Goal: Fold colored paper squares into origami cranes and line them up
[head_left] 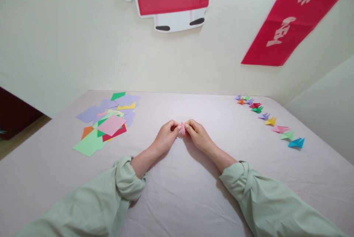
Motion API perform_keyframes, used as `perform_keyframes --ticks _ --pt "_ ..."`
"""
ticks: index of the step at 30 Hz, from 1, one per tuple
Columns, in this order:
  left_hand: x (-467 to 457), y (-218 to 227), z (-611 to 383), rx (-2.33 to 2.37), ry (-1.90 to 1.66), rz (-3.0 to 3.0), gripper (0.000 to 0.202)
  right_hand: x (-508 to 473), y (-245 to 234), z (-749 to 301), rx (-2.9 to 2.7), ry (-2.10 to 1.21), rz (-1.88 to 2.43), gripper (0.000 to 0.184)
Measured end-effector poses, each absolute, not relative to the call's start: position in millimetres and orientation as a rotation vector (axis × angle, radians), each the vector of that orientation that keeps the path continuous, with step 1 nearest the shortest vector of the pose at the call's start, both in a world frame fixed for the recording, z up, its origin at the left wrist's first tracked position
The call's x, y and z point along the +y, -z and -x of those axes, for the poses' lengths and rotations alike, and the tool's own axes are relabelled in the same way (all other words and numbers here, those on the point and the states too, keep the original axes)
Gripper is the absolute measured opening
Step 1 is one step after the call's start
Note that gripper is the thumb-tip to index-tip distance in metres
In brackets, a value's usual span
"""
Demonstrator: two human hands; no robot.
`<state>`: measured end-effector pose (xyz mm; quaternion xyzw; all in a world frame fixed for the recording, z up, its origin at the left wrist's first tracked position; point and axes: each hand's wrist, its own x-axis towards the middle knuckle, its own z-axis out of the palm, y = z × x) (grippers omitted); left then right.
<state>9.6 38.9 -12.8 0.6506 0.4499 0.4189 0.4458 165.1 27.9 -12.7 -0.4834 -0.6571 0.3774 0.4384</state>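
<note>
A small pink folded paper crane [183, 128] is held between my two hands, a little above the middle of the table. My left hand [167, 133] pinches its left side between thumb and fingers. On the opposite side, my right hand [198, 133] grips it the same way, thumb toward me. The crane's narrow middle shows in the gap between the fingertips; its outer parts are hidden by the fingers.
Loose square papers [112, 125] in several colours lie in an overlapping heap at the left. Along the right side runs a slanting row of folded paper cranes, with a blue crane [297, 143] nearest me. The wall [177, 67] rises behind the cloth-covered table [171, 200].
</note>
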Motion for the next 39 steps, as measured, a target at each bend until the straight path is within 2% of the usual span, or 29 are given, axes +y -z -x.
perform_keyframes --ticks 5,10,16,25,39 --pt "38.6 17.6 -9.1 1.081 -1.108 -1.561 0.012 29.0 11.9 -164.5 -1.577 -0.974 1.242 0.024" --pt "35.9 15.7 -7.5 1.082 -1.188 -1.720 0.021 30.5 9.6 -164.2 -1.491 -1.029 1.224 0.020" --pt "34.8 12.9 -5.2 1.061 -1.178 -1.839 0.012 32.5 10.6 -164.6 -1.442 -1.084 1.214 0.021" --pt "35.4 12.3 -4.7 1.084 -1.194 -1.707 0.007 31.8 12.8 -165.0 -1.514 -1.059 1.193 0.020" --pt "37.5 12.8 -5.0 1.102 -1.173 -1.594 0.010 29.4 15.1 -164.6 -1.540 -1.050 1.189 0.019"
